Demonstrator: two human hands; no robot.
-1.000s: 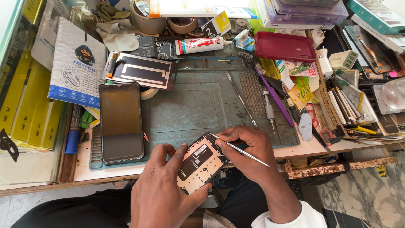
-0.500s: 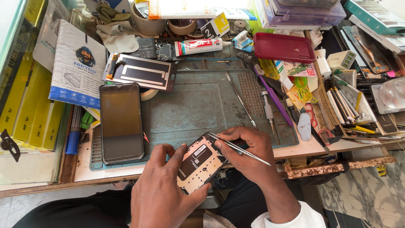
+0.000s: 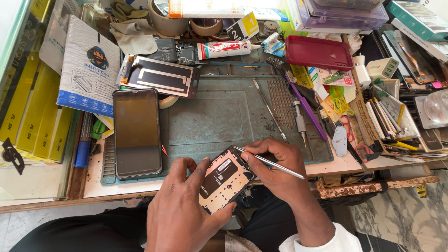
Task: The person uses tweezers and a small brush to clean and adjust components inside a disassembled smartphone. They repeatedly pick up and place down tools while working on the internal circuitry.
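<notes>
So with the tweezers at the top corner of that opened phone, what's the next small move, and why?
Probably a slight press or pick with the tweezers at that corner: their tips already touch the top edge of the opened phone, the right hand pinches them, and the left hand steadies it.

A phone repair workshop is showing here: a green work mat [image 3: 205, 121] is covering the cluttered surface [image 3: 345, 164], with a screwdriver [image 3: 299, 122], tweezers [image 3: 269, 109], a glue tube [image 3: 226, 48], a loose phone screen [image 3: 137, 132] and a red phone case [image 3: 319, 52] lying about.
</notes>
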